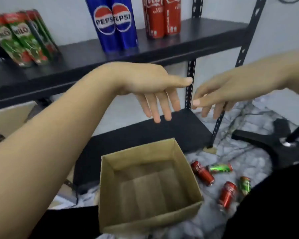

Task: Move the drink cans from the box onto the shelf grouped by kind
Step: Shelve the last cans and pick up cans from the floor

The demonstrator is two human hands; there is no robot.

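A brown cardboard box stands open on the floor with nothing visible inside. On the black shelf stand green Milo cans at the left, blue Pepsi cans in the middle and red Coca-Cola cans at the right. My left hand hovers over the box, fingers spread and pointing down, holding nothing. My right hand hangs beside it to the right, fingers loose and apart, also holding nothing. On the floor right of the box lie red cans and green cans.
A lower black shelf board runs behind the box. Perforated black shelf posts rise between my hands. A black chair base stands on the marbled floor at the right. Another cardboard box sits at the left.
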